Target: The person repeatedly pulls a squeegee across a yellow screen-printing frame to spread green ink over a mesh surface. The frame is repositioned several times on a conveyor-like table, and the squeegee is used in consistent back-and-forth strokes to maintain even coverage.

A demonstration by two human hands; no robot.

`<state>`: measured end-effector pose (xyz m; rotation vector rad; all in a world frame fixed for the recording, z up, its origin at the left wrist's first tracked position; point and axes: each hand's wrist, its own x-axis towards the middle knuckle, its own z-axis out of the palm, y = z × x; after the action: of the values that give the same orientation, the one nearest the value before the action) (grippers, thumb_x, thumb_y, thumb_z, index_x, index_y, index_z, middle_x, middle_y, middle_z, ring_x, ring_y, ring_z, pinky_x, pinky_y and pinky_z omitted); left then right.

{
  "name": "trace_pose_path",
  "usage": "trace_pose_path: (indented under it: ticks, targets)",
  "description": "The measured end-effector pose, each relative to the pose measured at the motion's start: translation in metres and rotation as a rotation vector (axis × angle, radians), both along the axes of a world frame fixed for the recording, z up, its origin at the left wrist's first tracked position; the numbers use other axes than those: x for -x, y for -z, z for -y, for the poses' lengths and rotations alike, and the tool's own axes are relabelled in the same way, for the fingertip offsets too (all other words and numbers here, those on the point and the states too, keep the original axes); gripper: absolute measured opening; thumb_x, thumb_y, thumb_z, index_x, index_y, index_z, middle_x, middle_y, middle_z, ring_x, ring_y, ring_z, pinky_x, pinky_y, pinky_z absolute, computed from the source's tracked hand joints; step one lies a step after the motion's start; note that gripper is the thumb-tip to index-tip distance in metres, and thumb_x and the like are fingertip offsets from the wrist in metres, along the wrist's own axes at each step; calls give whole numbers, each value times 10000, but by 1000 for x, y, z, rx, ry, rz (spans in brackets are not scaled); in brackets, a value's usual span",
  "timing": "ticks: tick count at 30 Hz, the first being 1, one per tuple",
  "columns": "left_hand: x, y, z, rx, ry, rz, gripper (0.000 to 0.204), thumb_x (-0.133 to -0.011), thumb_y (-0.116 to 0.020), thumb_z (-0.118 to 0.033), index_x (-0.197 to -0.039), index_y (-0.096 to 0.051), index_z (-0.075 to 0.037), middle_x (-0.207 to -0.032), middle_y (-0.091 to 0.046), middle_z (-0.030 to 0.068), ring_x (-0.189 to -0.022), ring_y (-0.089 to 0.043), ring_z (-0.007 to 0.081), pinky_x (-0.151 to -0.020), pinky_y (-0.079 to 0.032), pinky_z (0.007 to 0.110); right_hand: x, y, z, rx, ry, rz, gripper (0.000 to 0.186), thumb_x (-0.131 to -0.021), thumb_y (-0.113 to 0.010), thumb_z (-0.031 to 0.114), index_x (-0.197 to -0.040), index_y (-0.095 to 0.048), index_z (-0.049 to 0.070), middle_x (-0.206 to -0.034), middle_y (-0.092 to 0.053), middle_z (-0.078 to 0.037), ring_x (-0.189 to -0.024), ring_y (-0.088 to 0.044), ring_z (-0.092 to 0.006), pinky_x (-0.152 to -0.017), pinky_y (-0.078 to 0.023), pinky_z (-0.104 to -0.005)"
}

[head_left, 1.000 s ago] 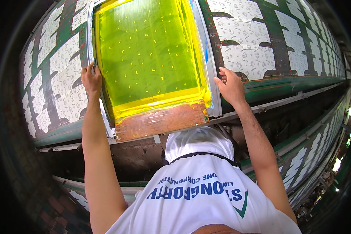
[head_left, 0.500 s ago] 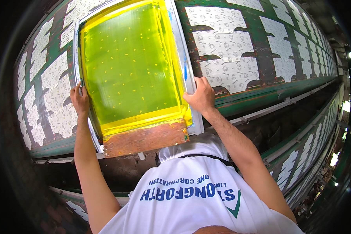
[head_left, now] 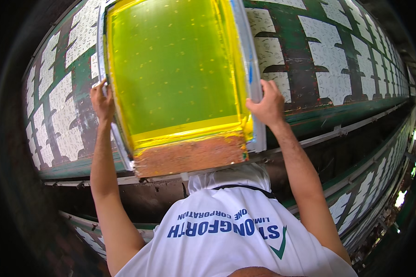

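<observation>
left hand (head_left: 101, 99) curled around left rail of screen-printing frame (head_left: 175, 83) | right hand (head_left: 266, 104) clasping its right rail | frame: yellow-green mesh, brown ink band along near edge, lying over long green printing desk (head_left: 309, 69) | desk: rows of white patterned fabric panels (head_left: 330, 69) stretching to both sides

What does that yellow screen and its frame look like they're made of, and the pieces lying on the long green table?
The yellow screen looks like fine translucent mesh, stretched taut with a slight sheen. Its frame seems pale metal, smooth and straight-edged, though it may be painted. The left hand and right hand grip its sides. The white patterned pieces on the green table look like matte fabric.
</observation>
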<state>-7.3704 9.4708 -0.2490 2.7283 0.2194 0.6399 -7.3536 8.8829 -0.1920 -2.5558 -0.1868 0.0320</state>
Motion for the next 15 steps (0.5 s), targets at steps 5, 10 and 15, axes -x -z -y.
trace_pose_path:
  ticks: [5, 10, 15]
  targets:
    - [-14, 6, 146, 19, -43, -11, 331, -992, -754, -140, -1320, -731, -102, -1033, -621, 140, -990, -617, 307, -878, -512, 428, -23, 12, 127, 34, 10, -26, 619, -766, -840, 233, -1282, -630, -36, -1099, -638, -181, -1007, -695, -399, -845, -584, -501]
    - [-17, 6, 233, -7, -74, 8, 337, -985, -762, -143, -1316, -733, -94, -1052, -611, 140, -1026, -612, 314, -899, -506, 433, -33, 28, 205, 61, 3, -72, 638, -775, -851, 230, -1304, -627, -48, -1119, -630, -183, -1041, -684, -398, -864, -581, -489]
    - [-18, 8, 260, -44, -70, 13, 337, -980, -753, -149, -1312, -740, -91, -1037, -607, 138, -1014, -606, 309, -896, -502, 435, -33, 37, 239, 65, 1, -134, 642, -793, -857, 246, -1310, -625, -56, -1126, -625, -188, -1044, -675, -396, -872, -576, -478]
